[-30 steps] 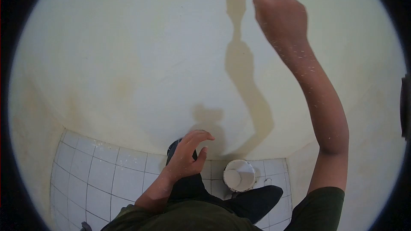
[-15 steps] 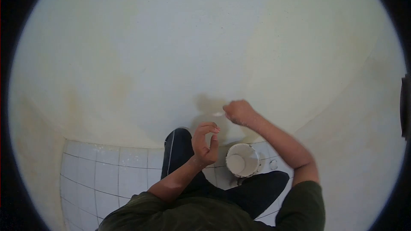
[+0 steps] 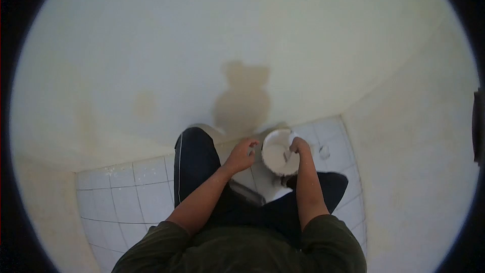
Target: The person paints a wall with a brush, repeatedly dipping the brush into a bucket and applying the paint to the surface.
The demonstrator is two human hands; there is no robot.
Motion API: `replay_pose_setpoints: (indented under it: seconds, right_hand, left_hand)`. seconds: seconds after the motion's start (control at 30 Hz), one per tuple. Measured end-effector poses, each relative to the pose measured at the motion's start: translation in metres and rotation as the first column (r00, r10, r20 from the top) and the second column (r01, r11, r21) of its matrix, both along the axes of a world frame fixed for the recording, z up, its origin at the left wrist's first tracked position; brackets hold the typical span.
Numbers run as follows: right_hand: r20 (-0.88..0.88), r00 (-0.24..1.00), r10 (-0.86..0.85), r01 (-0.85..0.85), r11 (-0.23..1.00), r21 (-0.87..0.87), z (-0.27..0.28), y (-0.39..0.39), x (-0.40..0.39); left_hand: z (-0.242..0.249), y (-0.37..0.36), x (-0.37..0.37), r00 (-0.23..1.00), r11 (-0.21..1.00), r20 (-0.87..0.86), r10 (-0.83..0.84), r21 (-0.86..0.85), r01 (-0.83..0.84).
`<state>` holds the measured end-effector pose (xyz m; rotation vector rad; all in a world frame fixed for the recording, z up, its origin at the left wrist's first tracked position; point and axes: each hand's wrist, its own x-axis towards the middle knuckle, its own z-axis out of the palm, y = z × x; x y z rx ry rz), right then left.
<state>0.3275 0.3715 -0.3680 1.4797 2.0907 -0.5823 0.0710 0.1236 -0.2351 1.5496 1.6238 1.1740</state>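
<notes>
Two hands hang low over a white bucket (image 3: pixel 279 151) standing on the tiled floor (image 3: pixel 126 192), hard against the foot of the cream wall (image 3: pixel 227 35) near its right corner. The right hand (image 3: pixel 299 146) is closed around a small tool dipped into the pale paste inside; what tool cannot be made out. The left hand (image 3: pixel 241 154) hovers half-curled beside the rim, holding nothing. Judging by the yellowish blotches on the wall, much of its surface looks untreated.
</notes>
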Motion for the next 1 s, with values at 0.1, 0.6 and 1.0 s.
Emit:
replay_pose_setpoints:
  seconds: [0.1,0.6,1.0]
  right_hand:
    - [-0.259,0.959,-0.116,0.194,0.934,0.301,-0.054,-0.039,0.019]
    - [-0.303,0.519,-0.8,0.688,0.601,-0.407,-0.162,-0.071,0.016]
    - [-0.223,0.597,-0.771,0.685,0.634,-0.36,-0.175,-0.083,0.005]
  left_hand:
    - [0.0,0.0,0.002,0.998,0.996,-0.004,-0.069,-0.053,0.068]
    - [0.021,0.014,0.022,0.969,0.923,0.092,-0.23,-0.296,0.247]
    - [0.018,0.014,0.03,0.96,0.887,0.075,-0.27,-0.368,0.278]
